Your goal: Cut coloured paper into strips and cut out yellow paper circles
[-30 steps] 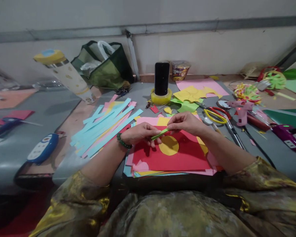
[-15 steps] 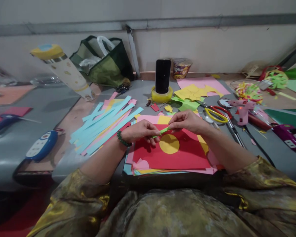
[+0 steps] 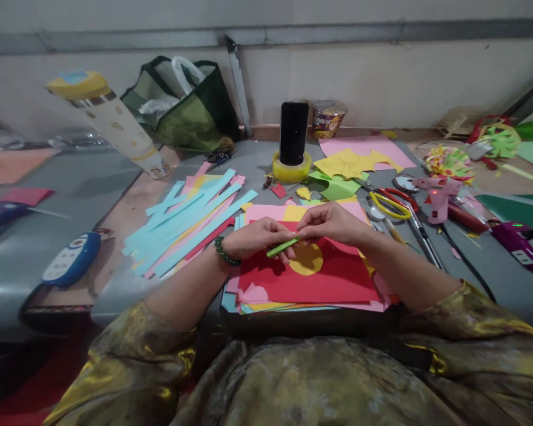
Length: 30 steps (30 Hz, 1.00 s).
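Observation:
Between my two hands is a narrow green paper strip [image 3: 281,248], tilted, its lower end pointing left. My left hand [image 3: 266,236] pinches it near the upper end, with a green bead bracelet on the wrist. The fingertips of my right hand [image 3: 322,223] close on the strip's upper right end, close to my left fingertips. Below both hands lies a red sheet [image 3: 337,284] on a stack of coloured paper. A yellow paper circle [image 3: 306,260] rests on the red sheet, partly covered by my hands.
Paper strips [image 3: 182,225] lie to the left. A phone [image 3: 293,134] stands in a yellow tape roll [image 3: 292,171] behind the stack. Yellow-handled scissors [image 3: 388,205] and a pink glue gun [image 3: 439,198] lie right. A tall bottle [image 3: 115,127] and a green bag [image 3: 195,112] stand at back left.
My hands have come closer together, the right one moving slightly left. More of the green strip now shows below my left fingers.

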Each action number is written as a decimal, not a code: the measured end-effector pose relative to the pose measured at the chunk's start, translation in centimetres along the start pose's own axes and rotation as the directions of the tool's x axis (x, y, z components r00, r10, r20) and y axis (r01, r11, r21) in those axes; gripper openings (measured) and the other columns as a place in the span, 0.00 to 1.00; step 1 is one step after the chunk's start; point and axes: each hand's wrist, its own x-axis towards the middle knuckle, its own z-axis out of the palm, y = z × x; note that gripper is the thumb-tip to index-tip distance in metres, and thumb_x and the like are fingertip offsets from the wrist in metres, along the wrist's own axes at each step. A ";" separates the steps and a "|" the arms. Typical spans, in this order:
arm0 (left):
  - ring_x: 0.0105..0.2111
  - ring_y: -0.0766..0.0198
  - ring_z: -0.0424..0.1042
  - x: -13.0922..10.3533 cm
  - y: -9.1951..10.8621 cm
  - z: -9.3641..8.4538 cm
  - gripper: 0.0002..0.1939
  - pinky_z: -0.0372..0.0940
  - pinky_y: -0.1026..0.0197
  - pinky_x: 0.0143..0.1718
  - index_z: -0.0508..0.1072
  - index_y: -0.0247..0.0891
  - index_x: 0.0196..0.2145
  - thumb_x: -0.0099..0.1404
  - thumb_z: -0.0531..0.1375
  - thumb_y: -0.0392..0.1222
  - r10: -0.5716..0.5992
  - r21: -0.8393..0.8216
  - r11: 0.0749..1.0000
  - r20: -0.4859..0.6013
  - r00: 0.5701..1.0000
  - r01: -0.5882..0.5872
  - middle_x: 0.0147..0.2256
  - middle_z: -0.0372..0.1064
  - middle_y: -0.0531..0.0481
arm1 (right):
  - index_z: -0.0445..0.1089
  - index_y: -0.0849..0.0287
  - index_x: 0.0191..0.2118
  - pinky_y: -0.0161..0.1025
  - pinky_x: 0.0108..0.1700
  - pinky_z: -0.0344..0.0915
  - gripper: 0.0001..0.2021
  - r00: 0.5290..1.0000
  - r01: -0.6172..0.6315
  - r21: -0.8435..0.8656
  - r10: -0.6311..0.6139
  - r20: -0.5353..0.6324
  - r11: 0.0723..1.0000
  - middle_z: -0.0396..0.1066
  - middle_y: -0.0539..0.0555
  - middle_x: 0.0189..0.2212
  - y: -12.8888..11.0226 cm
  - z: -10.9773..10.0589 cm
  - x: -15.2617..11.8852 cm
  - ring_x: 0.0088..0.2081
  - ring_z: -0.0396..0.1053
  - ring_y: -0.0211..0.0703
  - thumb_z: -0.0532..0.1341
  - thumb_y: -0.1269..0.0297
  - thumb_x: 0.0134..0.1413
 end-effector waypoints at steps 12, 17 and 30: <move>0.21 0.66 0.74 -0.1 0.5 -0.1 0.21 0.68 0.66 0.26 0.77 0.33 0.26 0.59 0.69 0.56 0.041 0.094 0.995 -0.036 0.999 -0.038 0.22 0.76 0.46 | 0.75 0.61 0.25 0.35 0.32 0.74 0.18 1.000 0.012 -0.023 -0.013 -0.018 1.000 0.76 0.49 0.20 0.2 -0.2 0.0 0.24 0.74 0.36 0.78 0.55 0.31; 0.20 0.68 0.72 0.1 0.3 0.3 0.23 0.64 0.68 0.22 0.75 0.34 0.26 0.59 0.68 0.59 0.042 0.113 0.993 -0.082 0.996 -0.032 0.22 0.75 0.48 | 0.76 0.61 0.26 0.35 0.31 0.74 0.19 0.999 0.010 -0.045 -0.012 -0.038 0.999 0.76 0.49 0.20 0.2 -0.3 0.1 0.24 0.74 0.37 0.78 0.54 0.32; 0.15 0.75 0.55 -0.2 1.1 0.7 0.18 0.51 0.71 0.15 0.76 0.34 0.24 0.64 0.65 0.52 0.042 0.191 0.982 -0.246 0.968 0.006 0.16 0.61 0.56 | 0.78 0.61 0.28 0.32 0.28 0.69 0.18 0.997 0.045 -0.117 -0.052 -0.060 0.992 0.76 0.51 0.22 0.3 -0.8 0.2 0.24 0.71 0.35 0.76 0.51 0.38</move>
